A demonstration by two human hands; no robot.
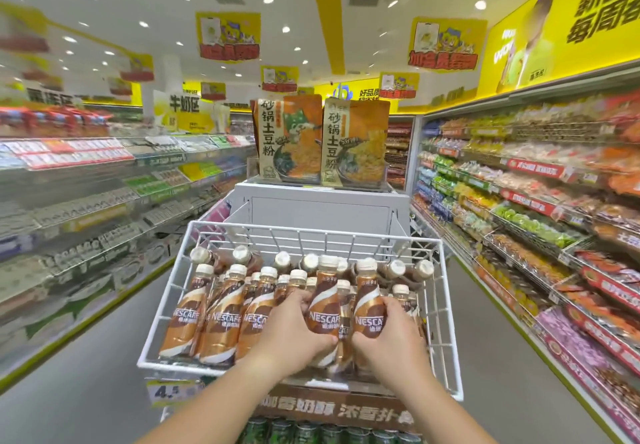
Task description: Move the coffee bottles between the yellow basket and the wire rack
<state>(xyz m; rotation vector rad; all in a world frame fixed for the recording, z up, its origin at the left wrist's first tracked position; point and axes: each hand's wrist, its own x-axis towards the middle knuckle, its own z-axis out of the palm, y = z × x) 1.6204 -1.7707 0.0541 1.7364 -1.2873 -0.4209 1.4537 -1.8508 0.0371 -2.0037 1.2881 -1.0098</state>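
The wire rack (440,291) is white-coated metal, smooth. The coffee bottles (221,319) are plastic with glossy brown wrap labels and matt cream caps. At twelve o'clock, the noodle pouches (289,142) look glossy.

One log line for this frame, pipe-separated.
left hand: gripping upright coffee bottle | right hand: gripping second bottle | both in wire rack | yellow basket: not visible

1. In front of me, coffee bottles (221,312) stand in rows inside the wire rack (446,322).
2. Behind the rack, two pouches (322,142) sit on a cabinet (322,208).
3. Shelves (86,201) line both sides.
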